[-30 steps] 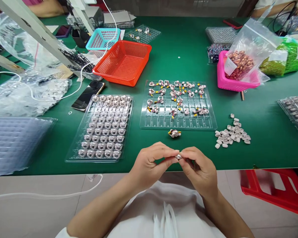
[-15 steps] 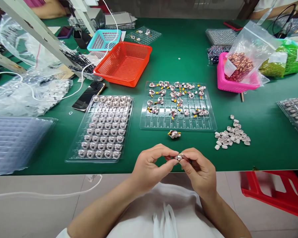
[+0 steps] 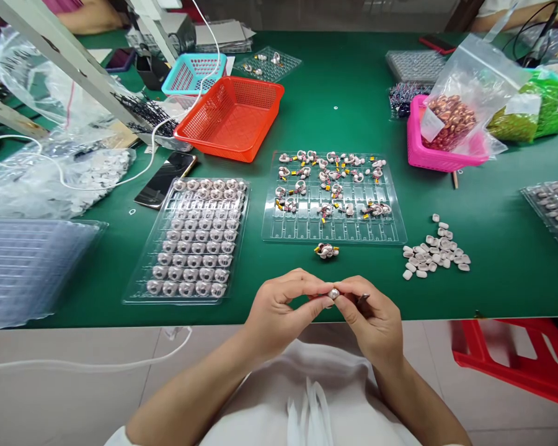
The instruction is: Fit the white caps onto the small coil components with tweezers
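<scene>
Between the fingertips of both hands is a small silvery rounded part (image 3: 333,293). My left hand (image 3: 283,310) pinches it from the left, thumb and forefinger closed. My right hand (image 3: 372,316) pinches its other side and also has a thin dark tool (image 3: 363,298) among its fingers. Just beyond lies a small cluster of parts (image 3: 326,251) on the green table. Behind that, a clear tray (image 3: 302,232) holds white pieces with yellow tabs. A second tray (image 3: 139,291) on the left carries rows of silvery shells. White caps (image 3: 437,254) lie loose at the right.
An orange basket (image 3: 242,121), blue basket (image 3: 195,71) and phone (image 3: 165,179) are at back left. Stacked clear trays (image 3: 32,266) lie left. A pink basket (image 3: 446,161) with a bag of copper-coloured parts is at right. Other people's arms show at the far edge.
The thin dark tool in my right hand has shifted away from the silvery part, back among the fingers. My right fingertips now press on the part, which is turned slightly.
</scene>
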`<state>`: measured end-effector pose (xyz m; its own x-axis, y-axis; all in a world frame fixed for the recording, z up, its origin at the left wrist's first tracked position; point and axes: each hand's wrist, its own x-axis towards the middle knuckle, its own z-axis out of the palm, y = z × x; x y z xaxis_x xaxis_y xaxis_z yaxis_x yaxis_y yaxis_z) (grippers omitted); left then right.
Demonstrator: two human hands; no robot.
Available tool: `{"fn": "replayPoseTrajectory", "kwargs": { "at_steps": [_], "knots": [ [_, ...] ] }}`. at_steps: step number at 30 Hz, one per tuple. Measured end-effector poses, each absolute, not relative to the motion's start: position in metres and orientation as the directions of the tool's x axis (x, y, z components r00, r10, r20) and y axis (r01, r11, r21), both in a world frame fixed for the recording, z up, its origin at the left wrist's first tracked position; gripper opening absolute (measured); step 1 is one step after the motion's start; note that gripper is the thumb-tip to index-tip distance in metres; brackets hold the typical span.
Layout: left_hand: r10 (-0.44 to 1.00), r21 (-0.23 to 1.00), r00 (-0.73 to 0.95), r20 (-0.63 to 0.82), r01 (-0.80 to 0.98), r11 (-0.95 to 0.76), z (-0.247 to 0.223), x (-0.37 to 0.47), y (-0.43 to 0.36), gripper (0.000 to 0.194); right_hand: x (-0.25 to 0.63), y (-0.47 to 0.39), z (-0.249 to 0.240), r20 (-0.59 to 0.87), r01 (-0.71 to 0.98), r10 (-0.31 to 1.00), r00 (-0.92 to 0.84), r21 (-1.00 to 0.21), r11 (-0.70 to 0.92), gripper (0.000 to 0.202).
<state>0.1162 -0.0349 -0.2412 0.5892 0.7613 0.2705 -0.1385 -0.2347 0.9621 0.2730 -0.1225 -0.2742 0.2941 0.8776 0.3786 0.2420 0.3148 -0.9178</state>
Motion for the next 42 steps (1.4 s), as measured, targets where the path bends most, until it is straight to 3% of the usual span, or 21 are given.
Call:
{"fn": "replayPoseTrajectory", "kwargs": {
  "at_steps": [12,18,23,31,37,42],
  "knots": [
    [0.808,0.987,0.569,0.153,-0.124,-0.099,-0.241,0.118,-0.039,0.011,0.279,-0.125,-0.271,0.518,0.379,0.834,0.19,-0.822,0.425,0.036],
    [0.791,0.993,0.606,0.084,-0.114,-0.018,-0.24,0.116,-0.039,0.011,0.286,-0.125,-0.267,0.477,0.365,0.867,0.14,-0.839,0.403,0.028],
    [0.793,0.982,0.607,-0.048,-0.114,0.147,-0.239,0.116,-0.039,0.009,0.29,-0.124,-0.265,0.522,0.404,0.847,0.1,-0.8,0.444,0.029],
    [0.647,0.916,0.726,-0.234,-0.059,0.397,-0.231,0.109,-0.029,0.011,0.294,-0.121,-0.253,0.5,0.339,0.866,-0.023,-0.811,0.477,0.026],
    [0.588,0.92,0.759,-0.28,0.036,0.391,-0.231,0.109,-0.023,0.014,0.296,-0.121,-0.254,0.455,0.275,0.886,-0.092,-0.843,0.461,0.024],
    [0.591,0.906,0.756,-0.28,0.005,0.423,-0.235,0.11,-0.025,0.013,0.297,-0.122,-0.256,0.436,0.285,0.894,-0.099,-0.849,0.446,0.019]
  ]
}}
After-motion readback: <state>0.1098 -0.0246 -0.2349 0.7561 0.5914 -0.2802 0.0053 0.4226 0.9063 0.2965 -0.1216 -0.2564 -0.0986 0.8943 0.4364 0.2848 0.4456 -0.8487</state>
